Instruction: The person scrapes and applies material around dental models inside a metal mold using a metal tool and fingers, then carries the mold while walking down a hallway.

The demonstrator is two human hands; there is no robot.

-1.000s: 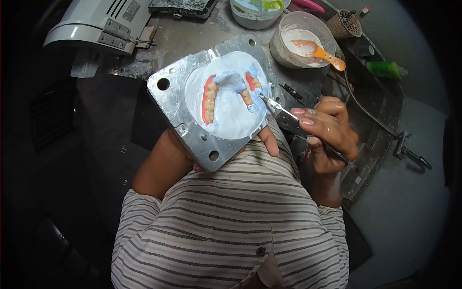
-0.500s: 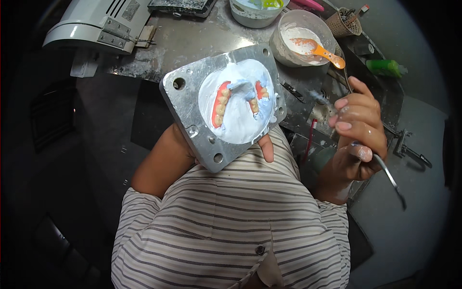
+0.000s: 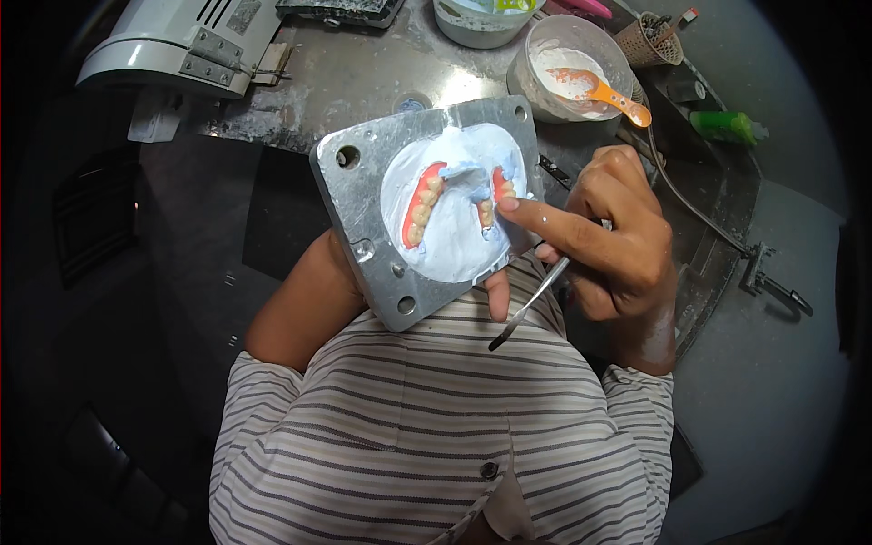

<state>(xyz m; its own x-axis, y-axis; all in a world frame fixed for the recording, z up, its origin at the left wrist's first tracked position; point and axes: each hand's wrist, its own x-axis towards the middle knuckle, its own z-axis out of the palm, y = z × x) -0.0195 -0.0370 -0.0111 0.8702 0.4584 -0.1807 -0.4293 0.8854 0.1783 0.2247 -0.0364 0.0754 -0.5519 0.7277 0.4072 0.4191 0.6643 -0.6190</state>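
My left hand (image 3: 497,295) holds a metal denture flask half (image 3: 341,204) from beneath; one finger shows past its near edge and the rest is hidden. White plaster (image 3: 445,232) fills the round middle of the flask. Set in it are a longer row of artificial teeth (image 3: 421,211) with pink gum on the left and shorter rows (image 3: 486,213) on the right, with pale blue material around them. My right hand (image 3: 618,236) grips a thin metal spatula (image 3: 530,313), its dark end pointing down toward my shirt. Its outstretched index fingertip reaches the plaster beside the right-hand teeth.
Behind the flask, a metal bench (image 3: 363,73) carries a tub of white powder (image 3: 536,95) with an orange scoop (image 3: 590,86), another bowl (image 3: 472,32) and a woven holder (image 3: 649,45). A white machine (image 3: 163,54) stands far left. A green bottle (image 3: 727,127) lies at right.
My right hand has moved left to the flask, its index finger now at the plaster, and the spatula has swung to point down-left. The flask has shifted slightly down and right.
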